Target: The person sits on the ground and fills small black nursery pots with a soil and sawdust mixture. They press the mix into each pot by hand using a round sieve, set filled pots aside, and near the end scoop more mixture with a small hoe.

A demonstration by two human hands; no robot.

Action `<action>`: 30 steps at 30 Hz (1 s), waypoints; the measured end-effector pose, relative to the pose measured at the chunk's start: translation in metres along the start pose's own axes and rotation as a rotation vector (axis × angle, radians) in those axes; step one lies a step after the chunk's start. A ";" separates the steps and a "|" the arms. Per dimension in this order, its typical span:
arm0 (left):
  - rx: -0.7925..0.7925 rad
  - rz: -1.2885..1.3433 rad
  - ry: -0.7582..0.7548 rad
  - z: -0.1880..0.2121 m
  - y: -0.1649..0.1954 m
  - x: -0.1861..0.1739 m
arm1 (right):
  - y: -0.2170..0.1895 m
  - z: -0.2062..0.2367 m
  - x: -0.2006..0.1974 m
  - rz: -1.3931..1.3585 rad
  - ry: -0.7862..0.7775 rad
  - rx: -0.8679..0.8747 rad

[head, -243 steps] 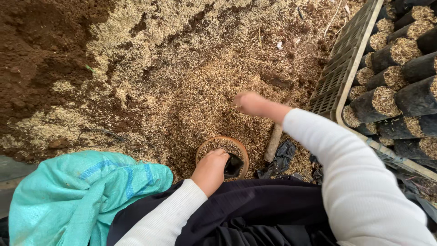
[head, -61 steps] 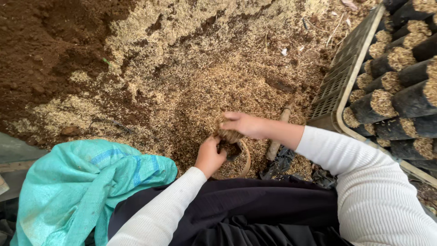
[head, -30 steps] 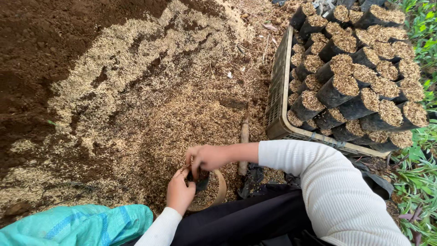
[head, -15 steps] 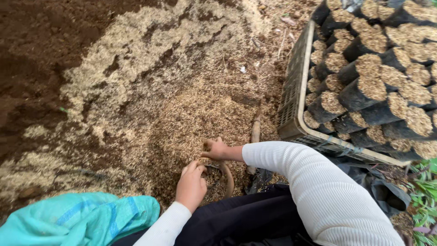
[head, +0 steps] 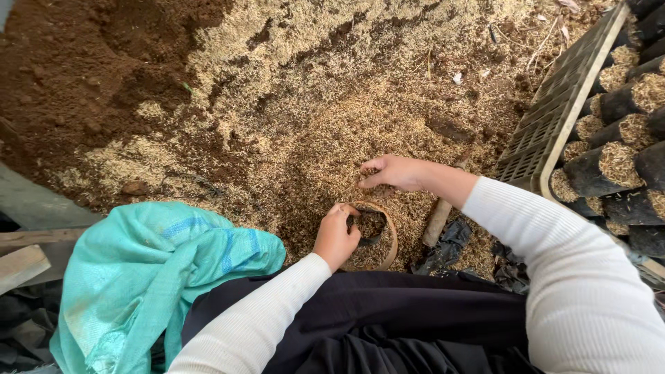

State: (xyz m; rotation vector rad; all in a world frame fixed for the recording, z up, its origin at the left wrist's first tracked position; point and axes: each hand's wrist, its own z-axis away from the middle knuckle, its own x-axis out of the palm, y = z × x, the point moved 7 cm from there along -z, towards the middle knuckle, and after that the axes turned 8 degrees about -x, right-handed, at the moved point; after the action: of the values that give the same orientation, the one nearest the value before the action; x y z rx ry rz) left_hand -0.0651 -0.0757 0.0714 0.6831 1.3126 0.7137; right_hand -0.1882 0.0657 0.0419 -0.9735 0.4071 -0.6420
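Note:
My left hand grips the rim of a small black grow bag partly filled with husk mix, which stands inside a round brown ring on the ground. My right hand hovers just above and behind the bag, fingers curled over the husk pile, and seems to pinch a little husk. Both arms wear white sleeves.
A plastic crate at right holds several filled black bags lying on their sides. Dark soil lies at the upper left. A teal sack rests at my left knee, and a wooden handle lies by the bag.
My right hand has lifted off the bag's mouth and moved up to the husk pile. My left hand keeps its hold on the bag's rim. The camera has swung left.

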 end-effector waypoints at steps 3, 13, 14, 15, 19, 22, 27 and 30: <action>-0.022 -0.026 -0.023 0.001 -0.001 0.001 | -0.030 0.035 0.035 0.312 -0.159 -0.046; 0.097 -0.022 0.019 0.001 0.000 0.001 | -0.053 0.071 0.071 1.004 0.006 -0.468; 0.086 -0.028 0.016 0.001 0.001 0.002 | -0.050 0.067 0.068 1.015 0.028 -0.443; 0.074 -0.034 0.012 0.002 0.001 0.002 | -0.047 0.065 0.065 1.025 0.051 -0.416; -0.018 -0.038 -0.048 0.002 0.003 0.004 | -0.051 0.062 0.066 0.939 0.094 -0.630; -0.034 -0.037 -0.075 0.002 0.006 0.003 | -0.057 0.071 0.071 0.895 0.108 -0.870; -0.127 0.025 -0.096 0.001 -0.001 0.005 | -0.046 0.067 0.072 0.991 0.095 -0.654; -0.084 0.037 -0.074 0.000 -0.002 0.006 | -0.046 0.068 0.078 1.156 0.127 -0.617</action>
State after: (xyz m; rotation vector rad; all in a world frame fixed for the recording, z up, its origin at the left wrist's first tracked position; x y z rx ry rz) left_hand -0.0639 -0.0726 0.0662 0.6618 1.1986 0.7624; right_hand -0.1046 0.0388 0.1131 -1.0722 1.1980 0.5139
